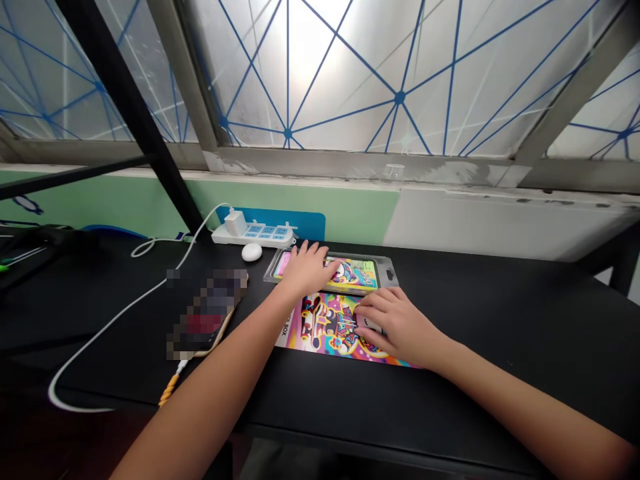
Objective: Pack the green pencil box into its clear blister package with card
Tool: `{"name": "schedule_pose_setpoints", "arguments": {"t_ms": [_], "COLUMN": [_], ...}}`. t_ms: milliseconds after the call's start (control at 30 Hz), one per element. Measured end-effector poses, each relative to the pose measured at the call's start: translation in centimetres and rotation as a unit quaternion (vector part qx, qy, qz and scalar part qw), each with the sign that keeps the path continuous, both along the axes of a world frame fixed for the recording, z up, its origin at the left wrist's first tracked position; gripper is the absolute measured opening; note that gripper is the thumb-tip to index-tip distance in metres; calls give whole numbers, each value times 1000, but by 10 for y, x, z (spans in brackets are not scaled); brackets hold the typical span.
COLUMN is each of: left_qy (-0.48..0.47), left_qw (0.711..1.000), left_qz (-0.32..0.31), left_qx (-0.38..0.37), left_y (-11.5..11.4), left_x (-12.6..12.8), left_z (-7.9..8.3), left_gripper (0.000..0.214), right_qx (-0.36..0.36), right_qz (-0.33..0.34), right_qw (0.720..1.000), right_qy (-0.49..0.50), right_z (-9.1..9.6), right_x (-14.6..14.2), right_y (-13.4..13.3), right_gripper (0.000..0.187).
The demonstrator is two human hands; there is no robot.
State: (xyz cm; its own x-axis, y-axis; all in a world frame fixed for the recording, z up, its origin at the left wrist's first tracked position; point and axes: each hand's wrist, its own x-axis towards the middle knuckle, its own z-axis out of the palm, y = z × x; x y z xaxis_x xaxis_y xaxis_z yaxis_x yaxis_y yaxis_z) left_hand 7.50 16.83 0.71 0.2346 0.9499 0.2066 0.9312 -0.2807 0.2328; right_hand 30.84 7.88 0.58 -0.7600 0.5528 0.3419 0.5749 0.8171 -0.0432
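Note:
My left hand [307, 268] lies flat with fingers spread on a clear plastic blister tray [385, 270] that holds a colourful printed pack [357, 273]. Nearer to me, a colourful cartoon card sheet [325, 323] lies on the black table [475, 320]. My right hand [397, 323] rests on that sheet with its fingers curled over a small grey piece [369, 322] that I cannot make out.
A white power strip [260, 233] with a plugged charger sits against the green wall, a white oval object [251, 252] before it. A white cable [115, 317] loops across the table's left to a blurred-out item [205, 313]. Windows with blue tape lines rise behind.

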Motion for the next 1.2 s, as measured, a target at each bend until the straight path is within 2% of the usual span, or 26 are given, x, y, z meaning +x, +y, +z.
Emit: {"name": "schedule_pose_setpoints", "arguments": {"t_ms": [67, 167, 300, 400, 533, 600, 700, 833, 900, 1000, 1100, 1200], "left_qy": [-1, -4, -7, -4, 3, 8, 17, 11, 7, 10, 17, 21], "left_qw": [1000, 999, 999, 999, 999, 999, 1000, 1000, 999, 999, 997, 995], "left_qz": [22, 47, 41, 35, 33, 30, 23, -4, -21, -36, -56, -83], "left_qx": [7, 24, 24, 23, 21, 17, 5, -15, -29, -40, -41, -50], "left_y": [0, 2, 7, 7, 6, 6, 4, -2, -7, -16, -24, -33], "left_x": [-3, -6, -9, -10, -10, -10, -11, -10, -7, 0, 11, 21], "left_z": [1, 1, -1, -2, -1, 0, 2, 8, 11, 13, 14, 14], "left_gripper": [65, 60, 58, 58, 57, 56, 57, 56, 56, 56, 58, 60], "right_qx": [-16, -15, -22, -23, -88, -133, -173, -192, -195, -177, -157, -187], "right_qz": [-4, -57, -133, -160, -191, -201, -219, -319, -343, -346, -319, -289], "right_qw": [1000, 998, 991, 987, 977, 969, 957, 924, 916, 915, 926, 932], "right_qy": [-1, 10, 15, 19, 43, 52, 84, 83, 77, 104, 129, 112], "right_z": [-2, -6, -10, -11, -1, 6, 11, 2, -3, -4, 0, 5], "right_x": [0, 1, 3, 5, 15, 32, 74, 135, 150, 144, 115, 89], "right_y": [1, 4, 10, 12, 16, 23, 46, 83, 93, 92, 80, 66], "right_gripper": [32, 38, 30, 30, 31, 33, 41, 52, 55, 53, 47, 44]}}
